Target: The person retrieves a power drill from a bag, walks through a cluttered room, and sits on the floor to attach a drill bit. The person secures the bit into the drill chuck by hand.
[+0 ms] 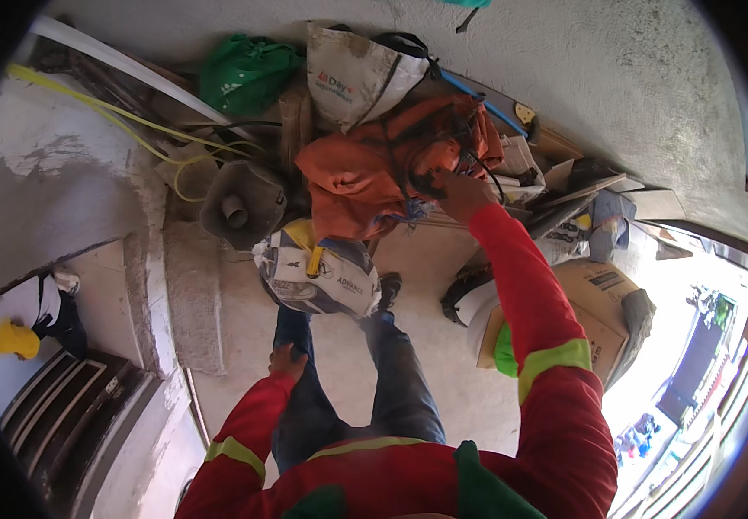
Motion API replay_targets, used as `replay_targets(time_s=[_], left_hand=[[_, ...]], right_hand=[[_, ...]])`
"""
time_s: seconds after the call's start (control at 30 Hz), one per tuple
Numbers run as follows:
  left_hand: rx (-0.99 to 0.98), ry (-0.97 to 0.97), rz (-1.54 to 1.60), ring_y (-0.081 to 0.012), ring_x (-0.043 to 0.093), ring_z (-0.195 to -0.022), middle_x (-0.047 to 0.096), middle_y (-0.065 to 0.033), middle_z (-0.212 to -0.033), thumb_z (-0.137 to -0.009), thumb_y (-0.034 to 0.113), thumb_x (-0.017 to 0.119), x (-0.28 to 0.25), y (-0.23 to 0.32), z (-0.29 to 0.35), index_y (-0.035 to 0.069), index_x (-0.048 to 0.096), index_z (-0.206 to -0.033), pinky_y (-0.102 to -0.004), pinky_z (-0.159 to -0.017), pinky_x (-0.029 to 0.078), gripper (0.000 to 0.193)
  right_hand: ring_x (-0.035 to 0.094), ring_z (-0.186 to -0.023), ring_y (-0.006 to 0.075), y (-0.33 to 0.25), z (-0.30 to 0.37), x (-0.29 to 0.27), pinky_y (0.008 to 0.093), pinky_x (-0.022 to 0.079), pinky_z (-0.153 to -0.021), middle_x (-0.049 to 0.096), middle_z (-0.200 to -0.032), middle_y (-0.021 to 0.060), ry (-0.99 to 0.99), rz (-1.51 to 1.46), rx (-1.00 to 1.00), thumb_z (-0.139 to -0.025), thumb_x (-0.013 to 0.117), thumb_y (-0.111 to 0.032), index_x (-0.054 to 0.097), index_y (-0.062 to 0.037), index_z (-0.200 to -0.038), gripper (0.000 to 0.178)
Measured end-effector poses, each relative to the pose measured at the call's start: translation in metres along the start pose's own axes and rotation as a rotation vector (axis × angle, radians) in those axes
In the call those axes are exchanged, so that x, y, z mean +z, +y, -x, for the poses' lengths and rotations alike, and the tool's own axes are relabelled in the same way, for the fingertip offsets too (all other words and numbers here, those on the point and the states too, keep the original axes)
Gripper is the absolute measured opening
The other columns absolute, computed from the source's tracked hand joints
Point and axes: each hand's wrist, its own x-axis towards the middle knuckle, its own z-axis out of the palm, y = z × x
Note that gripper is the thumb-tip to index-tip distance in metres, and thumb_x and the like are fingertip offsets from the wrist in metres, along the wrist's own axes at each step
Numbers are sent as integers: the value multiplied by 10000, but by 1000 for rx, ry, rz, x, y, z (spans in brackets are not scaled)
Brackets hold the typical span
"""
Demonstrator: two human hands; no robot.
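My right hand [467, 195] reaches forward, its fingers closed on an orange and black object [436, 161] that looks like a power tool. Beneath and around it lies a crumpled orange fabric bag [352, 173] with dark straps. A black cord loops just right of the fingers. My left hand [287, 362] rests against my left knee, fingers apart, with nothing evident in it. Between my lower legs and the orange bag stands a white and grey printed sack [317, 275], with something yellow [314, 259] on top.
A dirty bucket [242, 206], a green bag [248, 73] and a white shopping bag [361, 76] stand along the wall. Yellow hose [123, 112] trails at left. Wood scraps [586, 192] lie right of the bag. A cardboard box [594, 303] sits by my right arm. Another person [32, 316] is far left.
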Motion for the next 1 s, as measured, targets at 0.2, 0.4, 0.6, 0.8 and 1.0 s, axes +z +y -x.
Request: replay_targets(time_s=[0.2,0.4,0.6,0.8,1.0], left_hand=[[284,-14,487,-283,639,-1136,669,-160,-1199,-887,330,745,-3,66,-25,90,544,-1365,-386,-988,503,572],[392,-111,889,-200,648,-1102,654,-150,-1218,-981,293,655,-89,159,-29,35,519,-1385,-320,-968,501,498],[230,-40,718,-253,643,-1117,660,-143,-1197,-969,304,665,-73,85,24,38,568,-1329,-373,-975,502,458],[402,226,-126,-323,615,-1155,668,-126,-1210,-841,311,765,-73,-7,1,108,633,-1260,-415,-1000,478,484],[228,57,-245,-300,469,-1307,538,-58,-1347,-838,384,743,-105,-29,-45,200,654,-1244,-531,-1061,365,455]], right_hand=[[677,-993,414,-15,28,49,490,560,-813,620,-1194,226,181,78,82,-855,736,-331,403,-114,-1479,740],[678,-959,426,-51,1,124,522,557,-795,573,-1176,220,307,-267,130,-872,714,-290,349,-163,-1505,741],[656,-1016,448,-71,-34,114,540,541,-842,523,-1270,228,390,-488,150,-871,725,-282,354,-201,-1501,736],[627,-984,474,-81,-71,147,542,523,-822,516,-1282,253,215,-395,212,-823,754,-215,372,-203,-1499,776],[630,-997,431,-164,-108,50,470,510,-863,647,-1124,215,540,-455,-175,-873,687,-189,642,-67,-1206,358]])
